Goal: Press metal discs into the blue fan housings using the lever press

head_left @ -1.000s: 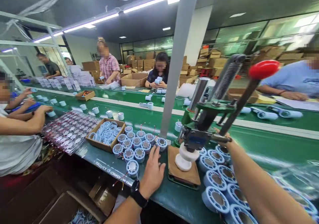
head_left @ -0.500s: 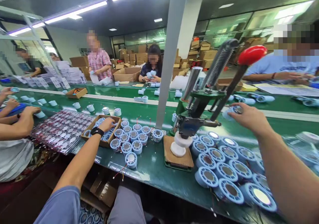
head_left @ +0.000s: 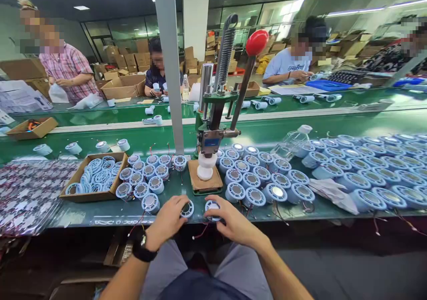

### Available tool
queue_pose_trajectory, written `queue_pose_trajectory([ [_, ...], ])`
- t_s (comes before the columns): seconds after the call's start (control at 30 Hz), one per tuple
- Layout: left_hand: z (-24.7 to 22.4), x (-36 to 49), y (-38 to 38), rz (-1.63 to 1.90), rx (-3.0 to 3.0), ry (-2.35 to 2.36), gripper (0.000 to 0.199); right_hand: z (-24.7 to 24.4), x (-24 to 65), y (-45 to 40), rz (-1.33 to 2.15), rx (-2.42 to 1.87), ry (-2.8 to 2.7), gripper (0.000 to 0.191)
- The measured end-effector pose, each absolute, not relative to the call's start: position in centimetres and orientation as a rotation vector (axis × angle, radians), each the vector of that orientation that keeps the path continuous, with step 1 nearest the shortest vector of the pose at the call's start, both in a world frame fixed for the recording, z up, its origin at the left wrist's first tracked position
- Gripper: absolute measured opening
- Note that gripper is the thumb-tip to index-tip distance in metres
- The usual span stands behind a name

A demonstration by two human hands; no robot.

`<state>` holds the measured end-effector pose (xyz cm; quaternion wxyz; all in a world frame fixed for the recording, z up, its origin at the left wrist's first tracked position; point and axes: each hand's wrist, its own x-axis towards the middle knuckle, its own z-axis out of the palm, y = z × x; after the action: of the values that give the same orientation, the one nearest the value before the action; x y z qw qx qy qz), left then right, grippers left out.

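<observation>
The left hand (head_left: 168,220), lower centre of the frame, pinches a ring (head_left: 191,211) between thumb and fingers; the fingers cover its left side, and how far they reach beneath cannot be told. Just to its right, the right hand (head_left: 238,224) curls round a housing (head_left: 212,206), fingertips at the far side, thumb at the near right. Part of the housing's top and much of its wall are hidden, and whether its underside touches the bench (head_left: 110,213) cannot be made out. A wire (head_left: 200,234) trails from it to the lower left.

The ring's flat face points up and towards the viewer. The housing is squat, its face up and its axis roughly upright; any exact lean is unclear.

At centre, the press (head_left: 211,142) hides some housings behind it. The box (head_left: 90,196) of rings stands at left, its lower layers unseen. The right edge of the frame cuts off further housings, and the clear bottle (head_left: 290,142) is hard to make out against the green.
</observation>
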<state>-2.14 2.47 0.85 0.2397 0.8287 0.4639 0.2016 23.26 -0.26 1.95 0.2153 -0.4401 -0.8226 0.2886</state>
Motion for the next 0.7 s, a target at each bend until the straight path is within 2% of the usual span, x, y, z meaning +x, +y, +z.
queue_pose_trajectory([
  [0.07,-0.8,-0.9,2.0,0.601,2.205,1.315,0.077,0.0,22.9,-0.1,0.765,-1.236,-2.145,0.049],
  [0.13,-1.9,-0.7,2.1,0.659,2.173,1.354,0.084,-1.4,22.7,-0.2,0.730,-1.225,-1.995,0.047],
  [0.33,-3.4,-0.1,1.5,0.786,2.146,1.720,0.071,-4.2,20.7,-0.6,0.559,-1.337,-1.594,0.051],
  [0.47,-3.7,-0.1,1.7,0.791,2.221,1.600,0.075,-5.2,19.9,-0.5,0.513,-1.376,-1.523,0.048],
  [0.6,-2.9,-0.1,2.2,0.873,2.087,1.601,0.060,-5.7,18.9,-0.6,0.536,-1.370,-1.497,0.057],
  [0.7,-1.3,0.7,2.0,0.977,1.943,1.529,0.068,-6.1,17.8,-0.3,0.546,-1.327,-1.497,0.062],
])
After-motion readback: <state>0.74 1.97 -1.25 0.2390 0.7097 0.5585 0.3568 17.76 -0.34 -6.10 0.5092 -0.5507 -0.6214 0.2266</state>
